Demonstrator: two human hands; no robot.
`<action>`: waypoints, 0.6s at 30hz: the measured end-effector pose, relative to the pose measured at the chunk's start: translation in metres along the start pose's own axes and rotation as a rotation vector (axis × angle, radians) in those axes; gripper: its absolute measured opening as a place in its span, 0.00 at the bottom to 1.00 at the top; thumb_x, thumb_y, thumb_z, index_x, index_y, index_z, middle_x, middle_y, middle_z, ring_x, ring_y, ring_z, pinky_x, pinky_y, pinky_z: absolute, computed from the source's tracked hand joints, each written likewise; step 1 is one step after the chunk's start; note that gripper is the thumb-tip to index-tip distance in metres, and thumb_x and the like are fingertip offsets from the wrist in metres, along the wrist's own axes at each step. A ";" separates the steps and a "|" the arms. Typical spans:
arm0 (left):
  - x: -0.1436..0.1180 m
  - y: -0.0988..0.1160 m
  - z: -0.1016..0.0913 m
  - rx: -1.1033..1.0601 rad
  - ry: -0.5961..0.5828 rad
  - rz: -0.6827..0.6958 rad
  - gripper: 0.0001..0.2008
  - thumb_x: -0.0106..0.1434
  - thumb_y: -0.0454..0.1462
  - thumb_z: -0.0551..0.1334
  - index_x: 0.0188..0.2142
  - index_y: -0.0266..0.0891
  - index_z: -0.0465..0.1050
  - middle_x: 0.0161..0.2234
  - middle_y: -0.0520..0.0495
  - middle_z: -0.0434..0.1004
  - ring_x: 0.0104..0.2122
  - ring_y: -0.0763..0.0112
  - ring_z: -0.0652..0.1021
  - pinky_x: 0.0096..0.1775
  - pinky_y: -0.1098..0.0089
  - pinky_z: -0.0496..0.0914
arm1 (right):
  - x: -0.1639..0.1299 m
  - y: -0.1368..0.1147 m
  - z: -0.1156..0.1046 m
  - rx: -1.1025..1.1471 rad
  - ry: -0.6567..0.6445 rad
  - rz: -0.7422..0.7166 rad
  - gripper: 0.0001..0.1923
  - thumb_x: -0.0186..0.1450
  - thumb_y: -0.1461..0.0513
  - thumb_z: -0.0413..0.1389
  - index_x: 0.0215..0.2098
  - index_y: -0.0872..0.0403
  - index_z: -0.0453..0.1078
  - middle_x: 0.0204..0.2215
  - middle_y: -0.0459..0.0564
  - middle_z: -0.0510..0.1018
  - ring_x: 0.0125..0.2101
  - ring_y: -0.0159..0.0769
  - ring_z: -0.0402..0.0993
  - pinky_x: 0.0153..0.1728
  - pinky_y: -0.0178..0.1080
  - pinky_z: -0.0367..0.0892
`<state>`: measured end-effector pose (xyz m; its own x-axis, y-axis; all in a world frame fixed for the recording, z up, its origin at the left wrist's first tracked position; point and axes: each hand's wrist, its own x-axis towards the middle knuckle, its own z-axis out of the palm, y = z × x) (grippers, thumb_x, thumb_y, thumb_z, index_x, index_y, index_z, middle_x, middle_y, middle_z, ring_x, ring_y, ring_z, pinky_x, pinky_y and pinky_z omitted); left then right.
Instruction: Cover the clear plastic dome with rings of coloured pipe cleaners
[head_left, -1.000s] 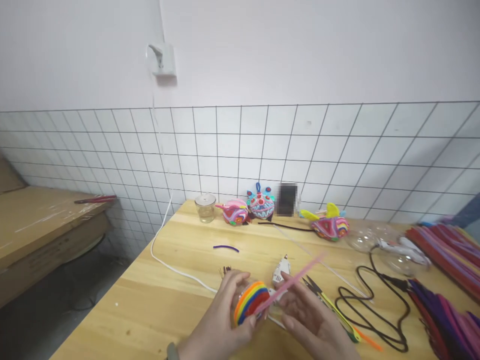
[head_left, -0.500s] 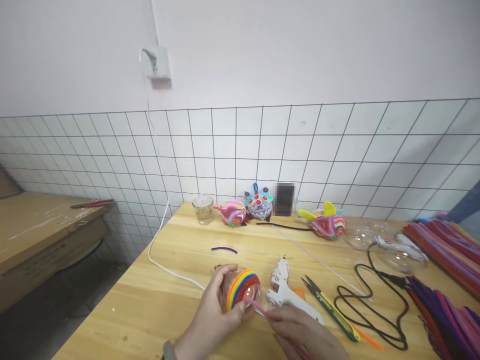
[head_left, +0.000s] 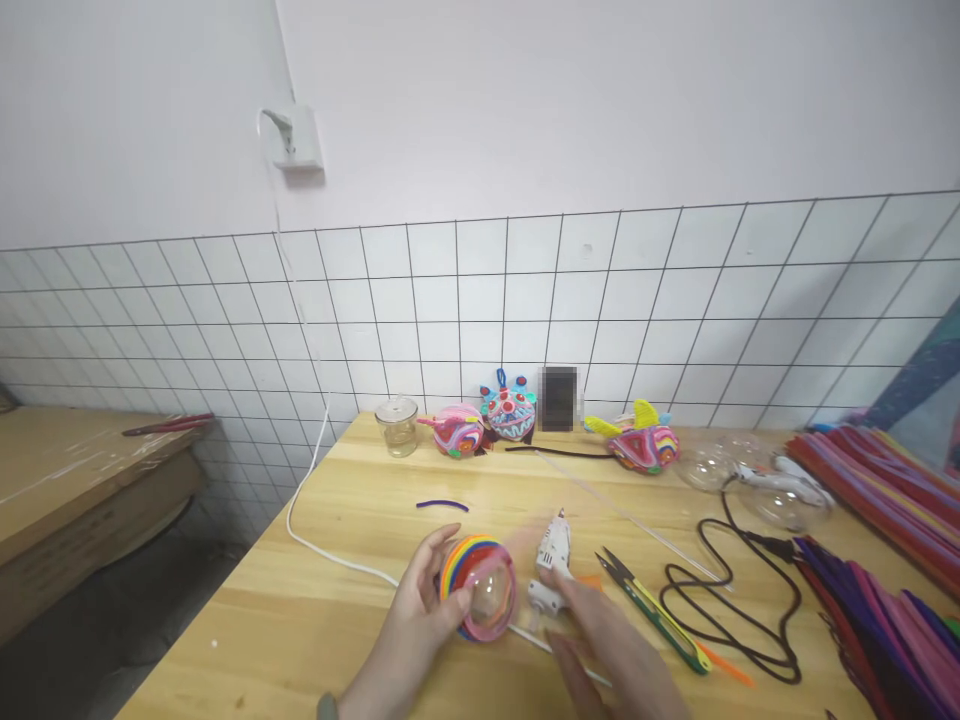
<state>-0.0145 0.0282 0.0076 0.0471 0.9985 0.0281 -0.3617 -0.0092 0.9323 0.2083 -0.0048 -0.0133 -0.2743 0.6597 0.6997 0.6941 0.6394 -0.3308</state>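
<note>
White wall (head_left: 420, 280), smooth above, ruled below into a dark grid of squares. Against it, the counter (head_left: 315, 640): pale wood, glossy, streaked grain. At its far right corner, a thick bundle of fuzzy red and lilac stems (head_left: 870, 480); nearer, a second sheaf of purple and pink stems (head_left: 877, 620), same fibrous nap. Black cord (head_left: 772, 546) in loose loops beside them. Right hand (head_left: 607, 640), motion-blurred, low over the handle end of a white plastic glue gun (head_left: 553, 545), which lies flat, tapered nozzle pointing away; its grip is spread, thumb and forefinger parted; cannot tell whether the fingertips touch the plastic. Left hand (head_left: 420, 610) has its grip around a clear, hard-looking ball (head_left: 491, 590), raised in front of the person, left of the gun; thumb on the near side, fingers behind. Curved fuzzy bands in rainbow order cover part of the ball, a pink edging round the bare window. Green-and-yellow snips (head_left: 652, 610) lie right of the gun, slim blades parted. At the back, three rounded, stem-covered figures: one pink, one toothed, one yellow-finned. Near them, a clear lidded jar (head_left: 397, 428), slightly flared. Smallest: a gently bent purple stem (head_left: 442, 504), lying alone.
</note>
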 end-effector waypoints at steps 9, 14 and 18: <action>-0.003 0.006 0.006 -0.427 -0.050 -0.250 0.20 0.54 0.36 0.70 0.47 0.41 0.71 0.39 0.44 0.80 0.39 0.64 0.79 0.43 0.63 0.72 | -0.029 0.066 0.026 -0.642 -0.213 0.067 0.25 0.61 0.64 0.55 0.56 0.59 0.66 0.46 0.66 0.78 0.42 0.54 0.79 0.39 0.47 0.76; -0.001 0.002 0.002 -0.417 -0.033 -0.248 0.21 0.53 0.35 0.71 0.47 0.42 0.71 0.41 0.45 0.80 0.38 0.65 0.79 0.41 0.64 0.72 | -0.036 0.077 0.036 -0.625 -0.277 0.038 0.21 0.62 0.68 0.52 0.53 0.60 0.69 0.48 0.66 0.77 0.47 0.53 0.77 0.43 0.45 0.74; 0.000 -0.001 -0.002 -0.351 -0.018 -0.222 0.24 0.51 0.37 0.72 0.48 0.43 0.70 0.41 0.44 0.80 0.37 0.65 0.78 0.40 0.63 0.71 | -0.026 0.074 0.029 -0.611 -0.284 0.014 0.20 0.61 0.67 0.53 0.52 0.61 0.70 0.46 0.66 0.79 0.44 0.52 0.79 0.40 0.45 0.76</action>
<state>-0.0158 0.0286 0.0063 0.1749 0.9731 -0.1501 -0.6366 0.2281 0.7367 0.2478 0.0363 -0.0741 -0.3692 0.7980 0.4764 0.9277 0.3473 0.1373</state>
